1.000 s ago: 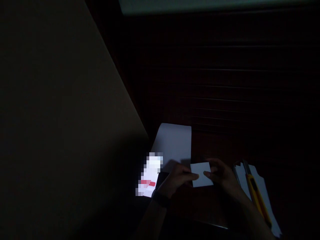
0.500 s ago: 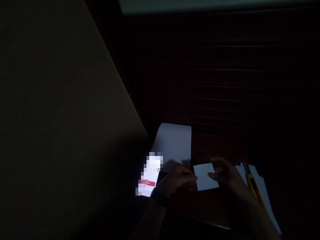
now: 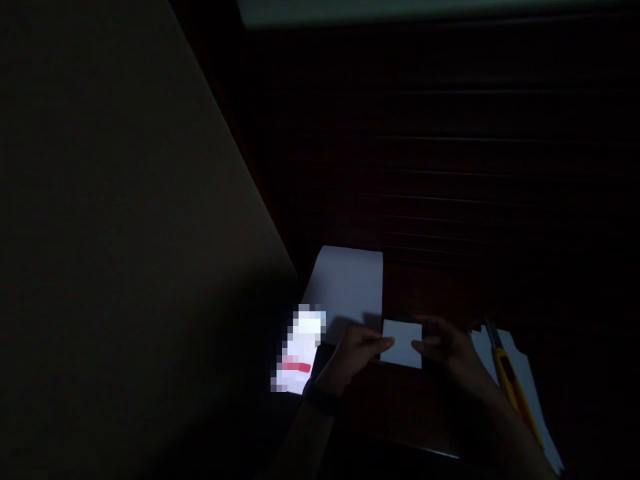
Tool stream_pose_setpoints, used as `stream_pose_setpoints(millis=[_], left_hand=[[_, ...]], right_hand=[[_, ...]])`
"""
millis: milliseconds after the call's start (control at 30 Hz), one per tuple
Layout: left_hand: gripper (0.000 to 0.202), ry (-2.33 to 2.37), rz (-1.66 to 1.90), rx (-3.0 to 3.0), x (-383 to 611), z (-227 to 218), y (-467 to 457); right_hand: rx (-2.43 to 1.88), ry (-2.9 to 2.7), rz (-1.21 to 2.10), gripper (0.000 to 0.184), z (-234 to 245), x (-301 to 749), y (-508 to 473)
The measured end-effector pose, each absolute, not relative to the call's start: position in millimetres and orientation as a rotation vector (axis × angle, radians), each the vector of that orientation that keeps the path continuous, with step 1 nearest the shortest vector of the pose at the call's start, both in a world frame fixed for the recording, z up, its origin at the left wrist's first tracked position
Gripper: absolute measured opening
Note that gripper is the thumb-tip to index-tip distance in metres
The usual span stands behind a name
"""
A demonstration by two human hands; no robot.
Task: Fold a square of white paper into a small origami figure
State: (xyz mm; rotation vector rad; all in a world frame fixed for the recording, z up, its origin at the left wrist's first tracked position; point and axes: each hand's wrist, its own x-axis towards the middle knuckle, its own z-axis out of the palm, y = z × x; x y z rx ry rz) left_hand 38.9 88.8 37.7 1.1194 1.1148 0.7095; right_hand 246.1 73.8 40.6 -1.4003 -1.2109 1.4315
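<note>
Holding between them one small white square (image 3: 403, 353), lower centre of the frame: two bare hands, poorly lit.

Item, left hand (image 3: 353, 353), with a dark wristband (image 3: 323, 397): thumb and fingers closed to a pinch on the square's left edge, the thumb lying on its upper face, the fingertips beneath hidden.

Item, right hand (image 3: 450, 350): thumb pressed on the face near the right edge, forefinger bent by the upper right corner; a pinch closed on the square, the other fingers lost in shadow.

Condition of work: the piece is already small and roughly square, its near face plain and flat. Whether it is folded or cut, finished or wanting more, cannot be told.

Item, yellow cutter (image 3: 517, 393), lower right: out of hand, lying slantwise on white paper (image 3: 523, 363) with a notched upper edge.

Item, lit screen (image 3: 300, 343), left of the left hand: contents blurred, a red bar low down.

Item, white sheet (image 3: 350, 283), beyond the left hand, its far end curved.

Item, dark grooved panelling (image 3: 450, 167), upper right; a drab plain surface (image 3: 125, 200) fills the left.
</note>
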Motion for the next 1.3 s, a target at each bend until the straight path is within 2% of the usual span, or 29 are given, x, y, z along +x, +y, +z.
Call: stream_pose_setpoints(millis=[300,533,600,667,700,867,1033,1233,1300], left_hand=[[0.033,1.146,0.754,0.911,32.5,44.6,86.9],[0.042,1.024,0.661,0.99,36.6,28.1,90.2],[0.042,0.999,0.647,1.013,39.0,26.9,89.6],[0.04,0.987,0.668,1.05,40.9,27.1,89.4],[0.039,0.996,0.685,1.076,41.6,27.4,89.6],[0.032,1.072,0.79,1.175,41.8,28.5,91.9],[0.027,0.954,0.828,1.103,38.7,30.8,89.7],[0.029,1.018,0.791,1.065,39.0,26.2,88.8],[0.031,1.09,0.813,1.063,40.0,23.4,89.6]], right_hand=[[-1.261,-1.247,1.656,0.049,46.4,256.5,67.2],[-1.221,-1.17,1.606,0.06,48.0,246.3,67.9],[-1.308,-1.194,1.524,0.049,43.8,241.4,69.3],[-1.438,-1.236,1.434,0.029,37.3,238.4,70.8],[-1.481,-1.246,1.4,0.026,34.1,237.6,71.3],[-1.526,-1.215,1.35,0.031,29.0,234.9,71.8],[-1.541,-1.11,1.255,0.031,30.6,234.4,71.2],[-1.406,-1.034,1.372,0.021,30.9,232.8,72.2],[-1.34,-1.063,1.453,0.027,33.0,230.6,72.8]])
